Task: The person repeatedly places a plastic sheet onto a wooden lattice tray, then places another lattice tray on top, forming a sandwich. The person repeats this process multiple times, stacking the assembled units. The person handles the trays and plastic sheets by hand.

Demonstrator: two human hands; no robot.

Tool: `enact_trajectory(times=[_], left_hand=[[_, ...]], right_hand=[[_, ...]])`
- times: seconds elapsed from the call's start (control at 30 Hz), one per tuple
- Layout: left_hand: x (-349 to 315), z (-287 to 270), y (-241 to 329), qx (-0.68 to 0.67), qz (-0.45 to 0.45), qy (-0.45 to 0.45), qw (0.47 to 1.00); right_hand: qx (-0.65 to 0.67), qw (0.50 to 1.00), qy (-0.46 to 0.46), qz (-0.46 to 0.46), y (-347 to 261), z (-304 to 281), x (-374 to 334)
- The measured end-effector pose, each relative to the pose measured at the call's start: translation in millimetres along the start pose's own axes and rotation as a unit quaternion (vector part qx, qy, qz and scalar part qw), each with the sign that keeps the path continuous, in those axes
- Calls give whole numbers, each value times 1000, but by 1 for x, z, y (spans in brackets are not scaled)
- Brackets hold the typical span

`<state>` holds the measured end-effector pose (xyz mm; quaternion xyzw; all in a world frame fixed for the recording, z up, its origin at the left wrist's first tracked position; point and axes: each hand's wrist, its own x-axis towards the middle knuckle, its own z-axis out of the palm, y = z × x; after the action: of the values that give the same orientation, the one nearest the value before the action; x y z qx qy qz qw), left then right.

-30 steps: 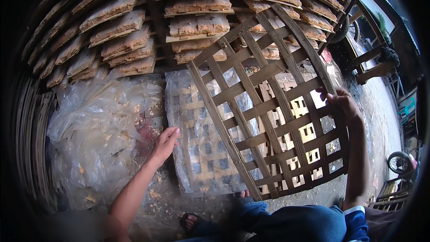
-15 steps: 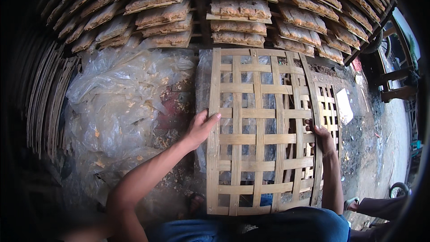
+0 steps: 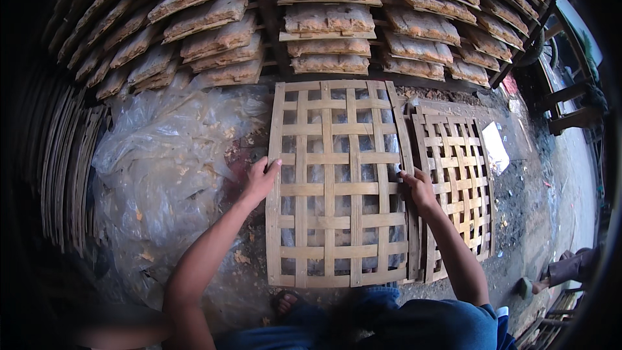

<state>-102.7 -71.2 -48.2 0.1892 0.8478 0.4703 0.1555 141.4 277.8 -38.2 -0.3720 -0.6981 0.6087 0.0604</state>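
Note:
A woven bamboo tray (image 3: 327, 189), flat and rectangular with square gaps, lies between my hands above a plastic sheet that shows through it. My left hand (image 3: 261, 180) grips its left side strip, thumb on top. On the opposite edge my right hand (image 3: 420, 190) is closed round the right side strip. Beside my right forearm, more woven bamboo trays (image 3: 457, 185) lie in a pile, partly hidden by that arm.
Crumpled clear plastic sheeting (image 3: 162, 168) covers the ground at left. Racks of trays with orange-crusted slabs (image 3: 329, 18) rise ahead. Thin boards (image 3: 61, 162) stand at far left. A white sheet (image 3: 495, 148) lies right of the pile; another person's foot (image 3: 531, 287) is at lower right.
The tray in my hands has moved left and lower, away from the pile, which now shows more fully. Both hands have moved left with it, and the view has shifted slightly.

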Motion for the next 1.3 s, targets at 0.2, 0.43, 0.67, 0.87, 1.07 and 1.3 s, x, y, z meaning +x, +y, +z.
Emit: enact_trajectory(times=[0.2,0.43,0.67,0.87,1.07,1.3], left_hand=[[13,-5,-33,149,6,119,982],[24,-22,-60,157,82,102,979],[40,24,-39,154,93,62,982],[50,23,-38,119,53,38,991],[64,6,-62,-29,23,21,999],[118,16,1,94,222,98,966]], right_hand=[[-281,917,162,-233,5,-2,2],[-345,884,142,-283,10,-7,-22],[-422,849,79,-308,3,30,-18],[-423,854,81,-291,6,32,-14],[-416,854,101,-296,8,36,-10],[-374,883,92,-267,11,35,-11]])
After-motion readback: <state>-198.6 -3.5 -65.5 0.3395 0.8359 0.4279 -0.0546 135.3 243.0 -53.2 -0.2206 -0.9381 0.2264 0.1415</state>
